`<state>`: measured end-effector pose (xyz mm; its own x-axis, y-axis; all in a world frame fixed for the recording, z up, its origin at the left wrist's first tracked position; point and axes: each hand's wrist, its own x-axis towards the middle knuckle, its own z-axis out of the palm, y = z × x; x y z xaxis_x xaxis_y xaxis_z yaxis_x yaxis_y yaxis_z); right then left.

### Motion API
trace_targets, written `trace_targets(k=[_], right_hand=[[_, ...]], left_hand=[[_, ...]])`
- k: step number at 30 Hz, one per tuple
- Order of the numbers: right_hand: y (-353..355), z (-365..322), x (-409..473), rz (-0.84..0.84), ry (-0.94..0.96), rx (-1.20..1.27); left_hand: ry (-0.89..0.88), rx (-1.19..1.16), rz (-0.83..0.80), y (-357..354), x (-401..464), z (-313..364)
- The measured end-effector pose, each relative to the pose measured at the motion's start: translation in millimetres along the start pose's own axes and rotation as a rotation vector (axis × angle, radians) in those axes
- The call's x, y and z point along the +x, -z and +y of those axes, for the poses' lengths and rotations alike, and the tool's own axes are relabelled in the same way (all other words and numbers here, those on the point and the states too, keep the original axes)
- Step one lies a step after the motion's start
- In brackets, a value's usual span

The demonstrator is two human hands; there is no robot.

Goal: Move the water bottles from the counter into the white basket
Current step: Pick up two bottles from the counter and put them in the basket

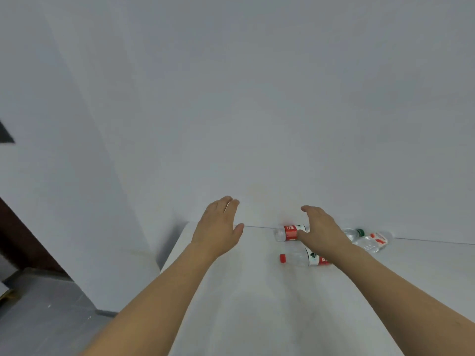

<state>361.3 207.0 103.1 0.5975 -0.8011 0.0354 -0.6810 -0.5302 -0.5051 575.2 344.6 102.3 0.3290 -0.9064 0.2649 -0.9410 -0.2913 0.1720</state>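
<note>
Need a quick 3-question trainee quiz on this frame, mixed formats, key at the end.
1. True or false: every bottle on the counter stands upright.
2. Which hand is over the bottles? A) left hand B) right hand
3. Fill in: the cap of the nearest bottle is ____.

Key:
1. False; they lie on their sides.
2. B; it hovers, fingers straight, above the red-label bottle by the wall. The left hand holds nothing.
3. Red. The white basket is not in view.

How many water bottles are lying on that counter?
3, perhaps more hidden: one by the wall, one nearer with a red cap, one crumpled at right, all partly behind the right hand.
</note>
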Motion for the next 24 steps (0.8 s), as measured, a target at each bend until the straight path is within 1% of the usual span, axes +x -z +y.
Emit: trace_targets(k=[2,4,6,10,12,14,17,19,20,21,24], right_hand=[[9,39,10,-0.028,-0.011,0.006],[14,76,20,-0.052,-0.022,0.002],[16,109,31,-0.073,-0.066,0.012],[16,171,58,-0.085,-0.194,0.133],[14,201,74,-0.086,-0.269,0.165],[9,235,90,-0.102,-0.284,0.09],[-6,291,116,-0.173,-0.165,-0.163],[-23,331,138,-0.191,-0.176,-0.192],[-32,347,149,-0.167,-0.245,-0.134],[-39,359,158,-0.118,-0.369,-0.018],[-59,394,191,0.09,-0.908,0.412]], left_hand=[[0.054,-0.013,-0.006,-13,11,26],[0.152,-0.106,-0.02,-29,21,53],[0.361,-0.354,-0.022,-45,33,79],[0.897,-1.03,-0.094,-84,67,131],[1.106,-1.24,-0.122,-110,82,154],[1.251,-1.339,-0.158,-145,94,174],[1.416,-1.439,-0.237,-208,112,201],[1.505,-1.503,-0.273,-249,127,214],[1.548,-1.529,-0.271,-268,135,218],[1.594,-1.553,-0.263,-285,142,220],[1.687,-1.597,-0.247,-338,164,224]])
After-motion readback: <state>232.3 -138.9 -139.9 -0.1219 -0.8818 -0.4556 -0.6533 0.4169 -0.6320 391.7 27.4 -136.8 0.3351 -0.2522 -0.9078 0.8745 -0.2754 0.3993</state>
